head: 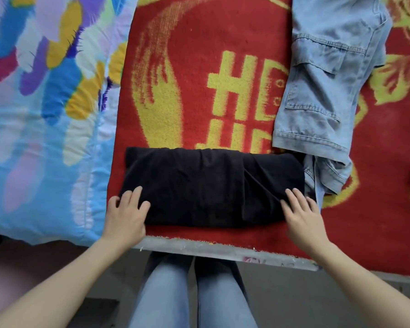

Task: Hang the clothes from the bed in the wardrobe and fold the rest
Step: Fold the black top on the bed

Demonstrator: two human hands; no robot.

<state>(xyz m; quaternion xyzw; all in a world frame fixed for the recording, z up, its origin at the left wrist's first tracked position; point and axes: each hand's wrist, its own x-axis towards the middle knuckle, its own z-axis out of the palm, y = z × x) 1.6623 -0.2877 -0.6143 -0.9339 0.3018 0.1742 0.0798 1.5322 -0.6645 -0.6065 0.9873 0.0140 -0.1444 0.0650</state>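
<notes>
The left hand [126,214] and the right hand [303,214] lie flat with fingers spread, gripping nothing, each pressing one end of the folded black garment [211,188]. It lies along the near edge of the bed [223,247] on a red blanket [194,67]. A denim garment [324,79] touches its right end, and a colourful quilt [45,102] covers the bed's left side.

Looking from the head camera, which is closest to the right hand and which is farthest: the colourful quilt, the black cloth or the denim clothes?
1. The black cloth: the right hand rests on its right end.
2. The denim clothes: just beyond the hand, up on the right.
3. The colourful quilt: far across on the left.
</notes>
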